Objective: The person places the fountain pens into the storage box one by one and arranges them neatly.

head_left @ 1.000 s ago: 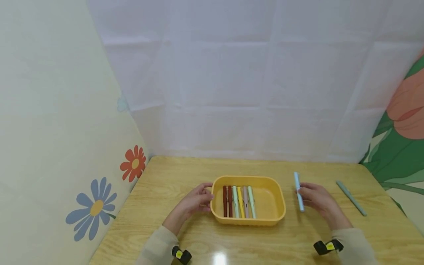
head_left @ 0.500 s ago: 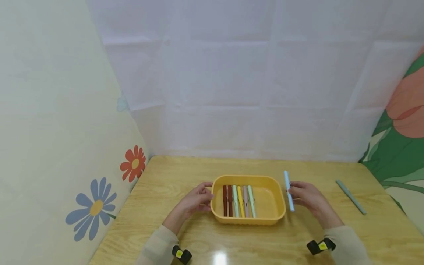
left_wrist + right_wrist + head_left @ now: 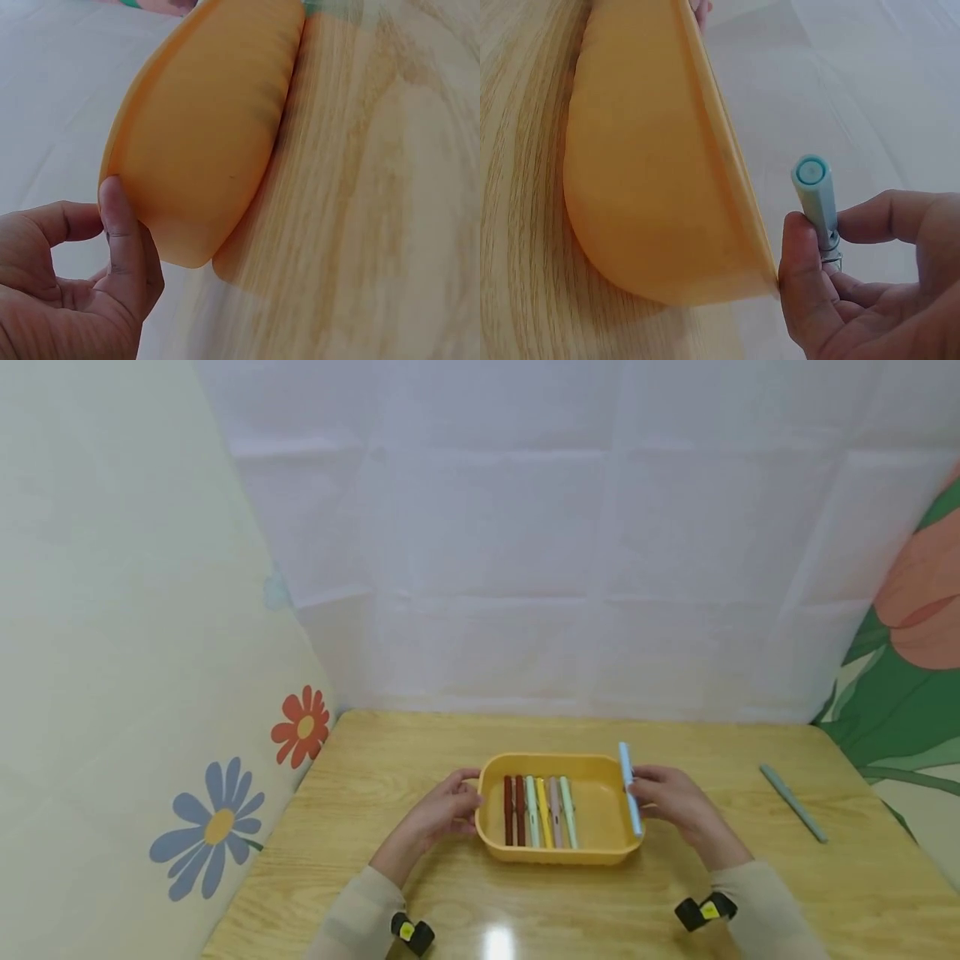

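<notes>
A yellow tray (image 3: 600, 856) stands on the table with several pens side by side in its left part: two dark red pens (image 3: 514, 810), pale green ones, a yellow pen (image 3: 543, 814) and a mauve pen (image 3: 555, 812). My left hand (image 3: 446, 810) pinches the tray's left rim between thumb and fingers, as the left wrist view also shows. A light blue pen (image 3: 631, 789) is pinched between thumb and fingers of my right hand (image 3: 678, 806), above the tray's right rim. In the right wrist view this pen (image 3: 817, 199) is held up beside the tray wall (image 3: 652, 172).
A grey-green pen (image 3: 793, 803) lies slanted on the wooden table (image 3: 750, 893) at the right. White cloth (image 3: 480, 568) hangs behind the table. Walls with painted flowers (image 3: 219, 827) flank it on both sides.
My right hand has moved left with the light blue pen, from beside the tray to over its right rim. My left hand keeps its hold on the tray, which has stayed in place.
</notes>
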`<control>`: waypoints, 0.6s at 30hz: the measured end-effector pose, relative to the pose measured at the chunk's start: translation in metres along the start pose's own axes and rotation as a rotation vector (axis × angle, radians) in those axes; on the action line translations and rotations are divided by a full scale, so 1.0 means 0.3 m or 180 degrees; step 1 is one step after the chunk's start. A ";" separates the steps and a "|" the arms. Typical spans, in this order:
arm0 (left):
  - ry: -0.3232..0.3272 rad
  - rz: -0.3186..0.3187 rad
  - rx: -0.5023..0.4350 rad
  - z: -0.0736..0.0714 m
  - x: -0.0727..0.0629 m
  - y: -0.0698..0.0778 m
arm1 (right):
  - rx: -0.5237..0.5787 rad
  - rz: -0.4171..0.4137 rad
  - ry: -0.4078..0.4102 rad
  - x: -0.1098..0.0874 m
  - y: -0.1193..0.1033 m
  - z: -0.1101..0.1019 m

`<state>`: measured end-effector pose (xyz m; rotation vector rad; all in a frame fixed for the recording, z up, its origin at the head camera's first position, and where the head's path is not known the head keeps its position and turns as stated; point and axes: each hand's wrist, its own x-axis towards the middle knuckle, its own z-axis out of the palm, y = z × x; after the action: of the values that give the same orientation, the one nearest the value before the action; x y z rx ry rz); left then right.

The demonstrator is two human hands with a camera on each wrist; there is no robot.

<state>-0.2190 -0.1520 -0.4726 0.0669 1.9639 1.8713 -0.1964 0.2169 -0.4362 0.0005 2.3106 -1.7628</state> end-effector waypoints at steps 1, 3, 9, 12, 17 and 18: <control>0.0020 -0.0001 -0.0009 0.002 0.001 0.000 | 0.0014 0.0002 -0.0003 0.000 -0.004 0.006; 0.0047 -0.0005 -0.0028 0.008 0.002 0.001 | 0.0028 0.0001 -0.0019 0.000 -0.010 0.016; 0.0055 0.0002 -0.0038 0.007 0.008 0.004 | -0.0027 0.0073 -0.0024 0.014 -0.027 0.039; 0.0057 0.0003 -0.0036 0.006 0.011 0.001 | -0.0041 0.0078 -0.0028 0.018 -0.030 0.050; 0.0052 0.0024 -0.0035 0.007 0.013 -0.004 | 0.0019 0.0068 -0.0029 0.024 -0.032 0.074; 0.0048 0.0031 -0.0035 0.008 0.013 -0.004 | 0.0036 0.0073 -0.0031 0.026 -0.031 0.078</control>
<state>-0.2215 -0.1486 -0.4747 0.0593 1.9665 1.8941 -0.2010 0.1909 -0.4344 0.0202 2.2848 -1.7609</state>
